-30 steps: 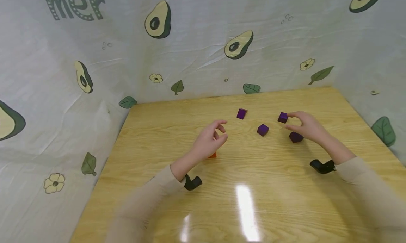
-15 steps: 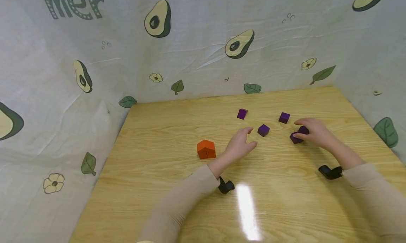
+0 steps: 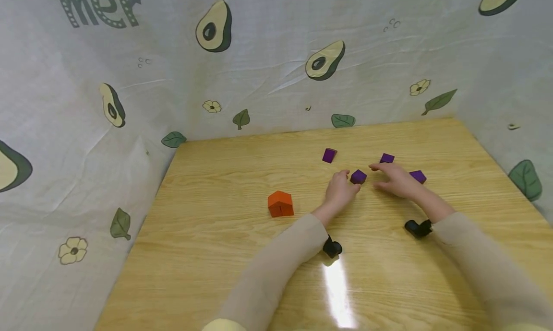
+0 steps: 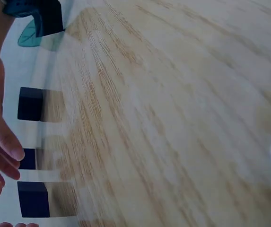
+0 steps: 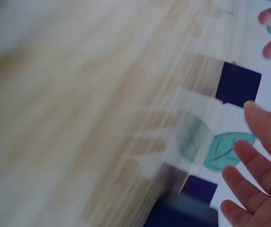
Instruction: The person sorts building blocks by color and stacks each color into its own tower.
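In the head view my left hand [image 3: 339,192] reaches over the table, its fingertips beside a purple block [image 3: 358,177]; nothing shows in its grasp. My right hand [image 3: 396,181] hovers to the right of that block, thumb and fingers apart with nothing between them. Just behind it sits another purple block [image 3: 387,158], partly covered by the hand. A further purple block [image 3: 417,176] peeks out past the right wrist. In the right wrist view the right hand's spread fingers [image 5: 256,156] hang near a dark purple block [image 5: 239,84].
An orange house-shaped block piece [image 3: 281,204] stands left of the hands. One more purple block [image 3: 330,155] lies toward the back. The wooden table [image 3: 207,177] is bounded by a patterned cloth [image 3: 268,81] on the back and sides.
My left hand has moved right, away from the orange piece to the middle purple block. My right hand went right, then came back left toward that block.
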